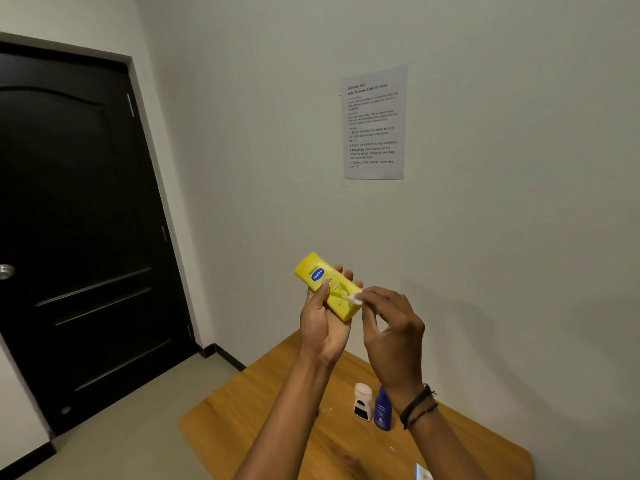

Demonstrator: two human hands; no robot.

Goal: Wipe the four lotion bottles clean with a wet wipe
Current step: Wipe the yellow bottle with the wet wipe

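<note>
My left hand (320, 323) holds a yellow lotion bottle (313, 271) up in front of the wall, tilted with its cap end toward the upper left. My right hand (393, 332) pinches a small white wet wipe (355, 298) against the bottle's lower right edge. On the wooden table (277, 393) below stand a white bottle with a pink cap (363, 401) and a dark blue bottle (382, 408), side by side near the wall, partly behind my right wrist. Only these three bottles show.
A black door (79, 237) fills the left side, with grey floor in front of it. A printed sheet (374, 124) is taped to the wall above the table. A pale packet corner (423, 472) shows at the table's near edge under my right forearm.
</note>
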